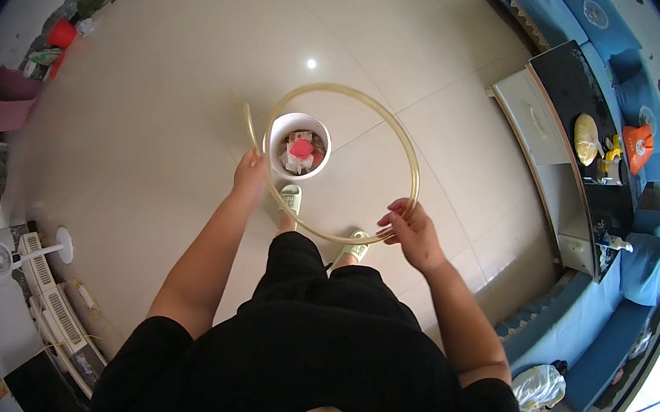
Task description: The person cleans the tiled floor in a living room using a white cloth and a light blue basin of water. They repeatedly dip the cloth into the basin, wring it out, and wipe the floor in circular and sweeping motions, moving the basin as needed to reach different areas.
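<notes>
Left hand (249, 174) pinches a translucent yellowish flexible tube (337, 88) near one end; right hand (414, 232) grips the loop's right side, fingers curled. Tube's held out in front, seemingly above a round white bin (300, 177) of rubbish (301, 150); height unclear.

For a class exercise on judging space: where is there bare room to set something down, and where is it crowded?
Free: the tiled floor between the white trash bin and pink bin, and between the yellowish hose and black-topped coffee table. Crowded: that table around the orange bag, and inside the trash bin, among rubbish.
</notes>
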Demonstrator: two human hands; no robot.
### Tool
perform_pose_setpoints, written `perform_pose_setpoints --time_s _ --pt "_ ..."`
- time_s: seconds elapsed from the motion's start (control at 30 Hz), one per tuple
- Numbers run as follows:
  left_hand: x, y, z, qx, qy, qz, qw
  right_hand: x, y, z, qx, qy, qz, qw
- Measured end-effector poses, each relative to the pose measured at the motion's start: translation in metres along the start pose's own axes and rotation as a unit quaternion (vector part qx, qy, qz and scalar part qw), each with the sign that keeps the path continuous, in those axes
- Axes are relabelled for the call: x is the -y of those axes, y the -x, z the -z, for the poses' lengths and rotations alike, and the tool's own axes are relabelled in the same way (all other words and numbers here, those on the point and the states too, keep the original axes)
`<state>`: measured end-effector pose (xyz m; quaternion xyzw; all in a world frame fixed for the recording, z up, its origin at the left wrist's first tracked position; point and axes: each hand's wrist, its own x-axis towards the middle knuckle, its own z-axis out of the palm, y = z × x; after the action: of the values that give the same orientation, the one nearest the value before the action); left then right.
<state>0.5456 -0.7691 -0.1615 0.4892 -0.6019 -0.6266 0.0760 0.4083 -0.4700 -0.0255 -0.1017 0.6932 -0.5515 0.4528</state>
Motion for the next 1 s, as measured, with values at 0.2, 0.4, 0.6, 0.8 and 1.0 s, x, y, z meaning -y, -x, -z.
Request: perform_pose_setpoints --time_s 0.2,0.4,0.6,0.8,1.0 --pt "0.11 -0.064 0.041 0.033 -0.045 0.117 0.992 -0.046 -0.11 -0.045 -0.038 -0.049 -0.098 0.993" --pt "0.146 -0.04 0.1 0.139 -0.077 0.215 0.964 -0.102 -0.228 -0.094 -0.071 0.018 -0.149 0.986" --pt "0.184 -0.036 0.176 0.105 -0.117 0.309 0.938 -0.176 -0.298 -0.125 -0.063 0.045 -0.202 0.976" --pt "0.206 -0.036 0.212 0.102 -0.136 0.345 0.923 -0.199 -0.338 -0.168 -0.072 -0.054 -0.234 0.968" --pt "0.191 -0.042 0.214 0.112 -0.113 0.349 0.924 -0.203 -0.355 -0.188 0.106 0.222 -0.371 0.896"
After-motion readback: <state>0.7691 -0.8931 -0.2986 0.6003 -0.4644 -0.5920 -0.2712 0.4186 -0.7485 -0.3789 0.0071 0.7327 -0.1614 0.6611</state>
